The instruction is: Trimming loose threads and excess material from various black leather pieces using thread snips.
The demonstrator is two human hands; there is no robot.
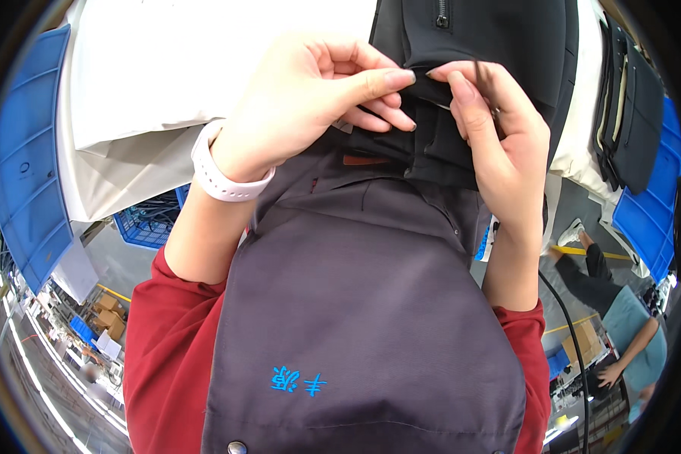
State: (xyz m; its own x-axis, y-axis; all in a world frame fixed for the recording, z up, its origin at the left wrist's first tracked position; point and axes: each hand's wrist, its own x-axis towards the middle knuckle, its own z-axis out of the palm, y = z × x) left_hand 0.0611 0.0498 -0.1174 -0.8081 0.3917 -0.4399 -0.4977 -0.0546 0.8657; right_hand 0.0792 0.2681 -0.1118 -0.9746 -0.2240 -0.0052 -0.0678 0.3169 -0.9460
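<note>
A black garment piece [499, 38] with a metal zipper [442, 15] lies in front of me, its folded near part hanging toward my lap. Over its left side my left hand [325, 91] has thumb and forefinger pinched together, the other fingers curled loosely. Whatever is in that pinch is too small to make out. My right hand [507, 129] is just across from it, thumb and forefinger close together above the fabric. A thin dark tool [477, 72] shows between its fingers, mostly hidden by them. A small gap separates the two hands' fingertips.
White cloth [166, 60] covers the surface at left. Blue plastic panels [30, 151] flank both sides, with black pieces [632, 113] stacked at right. Below the cloth stands a blue basket [143, 223]. Another person [632, 325] is at lower right, near a hanging black cable [575, 340].
</note>
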